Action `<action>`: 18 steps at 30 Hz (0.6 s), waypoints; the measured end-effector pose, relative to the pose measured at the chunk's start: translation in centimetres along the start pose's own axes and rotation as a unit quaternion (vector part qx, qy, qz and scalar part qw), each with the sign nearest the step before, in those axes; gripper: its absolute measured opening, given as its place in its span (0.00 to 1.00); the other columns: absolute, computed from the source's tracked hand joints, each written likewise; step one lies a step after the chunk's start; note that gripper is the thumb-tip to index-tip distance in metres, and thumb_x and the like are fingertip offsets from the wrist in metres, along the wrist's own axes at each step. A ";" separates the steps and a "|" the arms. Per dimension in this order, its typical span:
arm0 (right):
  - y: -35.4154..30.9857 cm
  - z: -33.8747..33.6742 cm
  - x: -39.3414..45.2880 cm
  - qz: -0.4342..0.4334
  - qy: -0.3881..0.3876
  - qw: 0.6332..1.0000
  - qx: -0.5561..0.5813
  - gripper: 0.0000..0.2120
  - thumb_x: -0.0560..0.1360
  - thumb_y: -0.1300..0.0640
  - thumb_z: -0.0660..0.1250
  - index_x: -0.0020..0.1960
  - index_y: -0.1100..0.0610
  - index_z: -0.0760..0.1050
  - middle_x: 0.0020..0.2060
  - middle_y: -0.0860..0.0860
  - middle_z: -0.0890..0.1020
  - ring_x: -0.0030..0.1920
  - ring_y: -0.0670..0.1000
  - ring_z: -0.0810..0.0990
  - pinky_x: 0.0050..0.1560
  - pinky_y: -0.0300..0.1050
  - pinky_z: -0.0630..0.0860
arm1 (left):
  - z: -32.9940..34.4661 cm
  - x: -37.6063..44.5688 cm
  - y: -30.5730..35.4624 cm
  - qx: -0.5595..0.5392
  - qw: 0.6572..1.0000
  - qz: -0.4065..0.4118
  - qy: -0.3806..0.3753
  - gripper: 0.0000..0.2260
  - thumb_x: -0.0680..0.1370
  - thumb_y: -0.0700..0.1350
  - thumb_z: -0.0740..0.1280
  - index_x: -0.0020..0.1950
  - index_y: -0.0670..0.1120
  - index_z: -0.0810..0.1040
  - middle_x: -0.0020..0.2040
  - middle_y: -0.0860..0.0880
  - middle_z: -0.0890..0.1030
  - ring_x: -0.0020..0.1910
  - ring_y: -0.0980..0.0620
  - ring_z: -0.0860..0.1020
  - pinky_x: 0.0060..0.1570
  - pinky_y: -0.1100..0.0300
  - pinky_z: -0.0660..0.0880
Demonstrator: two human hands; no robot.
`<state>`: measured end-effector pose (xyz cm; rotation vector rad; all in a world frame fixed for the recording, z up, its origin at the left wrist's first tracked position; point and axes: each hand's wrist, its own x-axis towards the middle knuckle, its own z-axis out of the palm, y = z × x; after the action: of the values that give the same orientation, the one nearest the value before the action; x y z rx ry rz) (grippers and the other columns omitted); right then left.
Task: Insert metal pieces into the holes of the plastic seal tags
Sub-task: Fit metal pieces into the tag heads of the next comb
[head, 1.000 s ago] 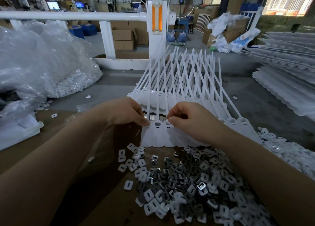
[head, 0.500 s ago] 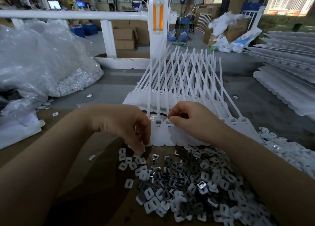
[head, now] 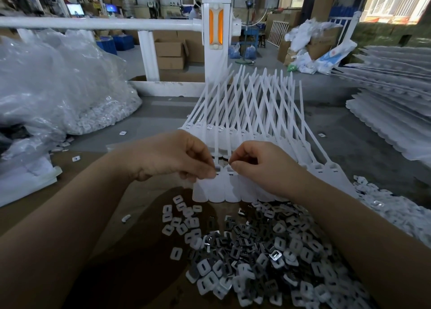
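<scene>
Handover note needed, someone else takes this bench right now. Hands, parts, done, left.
Left hand: fingers curled, fingertips pinching at a tag hole in the front row; the piece itself is hidden.
Right hand: thumb and forefinger pinched at the neighbouring hole; what they hold cannot be made out.
Seal tags: overlapped rows fanned out on the bench, straps pointing away.
Metal pieces: loose pile in front of the tags, mixed with white plastic pieces.
Done: the far row's holes show metal.
Left: the front-row tags to the right still look open.
</scene>
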<state>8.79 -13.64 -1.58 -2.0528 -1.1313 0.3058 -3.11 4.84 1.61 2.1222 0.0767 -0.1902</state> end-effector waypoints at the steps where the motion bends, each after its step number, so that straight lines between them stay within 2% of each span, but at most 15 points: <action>1: 0.0 0.0 0.0 -0.001 0.000 1.000 0.000 0.06 0.76 0.54 0.69 0.43 0.43 0.76 0.40 0.43 0.82 0.41 0.40 0.80 0.41 0.34 0.75 | 0.3 0.3 0.0 -0.023 0.999 0.007 0.031 0.08 0.65 0.53 0.75 0.40 0.51 0.85 0.37 0.48 0.85 0.34 0.56 0.81 0.34 0.67 0.76; 4: -0.1 0.0 0.0 -0.002 0.000 1.000 -0.001 0.06 0.76 0.54 0.69 0.43 0.43 0.76 0.40 0.43 0.82 0.41 0.41 0.80 0.42 0.36 0.76 | 0.9 0.9 -0.1 -0.068 0.994 -0.003 0.091 0.07 0.64 0.53 0.74 0.38 0.52 0.85 0.38 0.49 0.85 0.35 0.56 0.81 0.34 0.67 0.76; 10: -0.1 -0.1 -0.1 -0.003 0.000 1.000 -0.004 0.05 0.76 0.54 0.68 0.43 0.45 0.76 0.41 0.43 0.81 0.42 0.41 0.80 0.43 0.37 0.77 | 1.1 1.3 -0.6 -0.103 0.984 -0.064 0.134 0.02 0.71 0.44 0.73 0.41 0.47 0.84 0.38 0.48 0.85 0.33 0.57 0.80 0.33 0.66 0.74; 18: 0.0 -0.1 0.0 0.002 -0.001 1.000 -0.005 0.05 0.76 0.54 0.68 0.44 0.45 0.77 0.42 0.44 0.82 0.43 0.42 0.80 0.44 0.37 0.77 | 1.1 1.2 -0.2 -0.136 0.973 -0.103 0.155 0.15 0.61 0.50 0.74 0.45 0.43 0.83 0.39 0.47 0.85 0.32 0.58 0.80 0.30 0.68 0.74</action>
<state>8.80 -13.69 -1.54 -2.0641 -1.1323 0.3043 -2.03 3.99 0.63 1.8513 0.4814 0.0321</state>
